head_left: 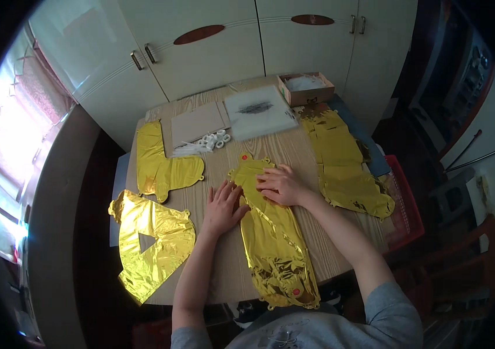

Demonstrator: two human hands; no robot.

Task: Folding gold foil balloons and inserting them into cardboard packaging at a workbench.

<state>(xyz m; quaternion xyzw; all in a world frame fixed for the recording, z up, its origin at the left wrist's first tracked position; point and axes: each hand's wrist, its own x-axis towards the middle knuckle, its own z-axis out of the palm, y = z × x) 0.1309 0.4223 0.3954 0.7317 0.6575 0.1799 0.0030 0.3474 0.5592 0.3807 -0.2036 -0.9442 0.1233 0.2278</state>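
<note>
1x gold foil balloon [273, 224], uninflated, flat on surface [227, 262]. Prob. v. light, limp, slick, easily creased; best lifted by edge tabs [266, 160]. L hand [222, 206] at its L edge, R hand [281, 186] across upper pt., both flattish, grasping nil.

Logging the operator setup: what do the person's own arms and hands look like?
The left hand and right hand are ungloved, with no watch or bracelet visible. Forearms are bare below short grey sleeves; the grey shirt carries a dark print.
</note>
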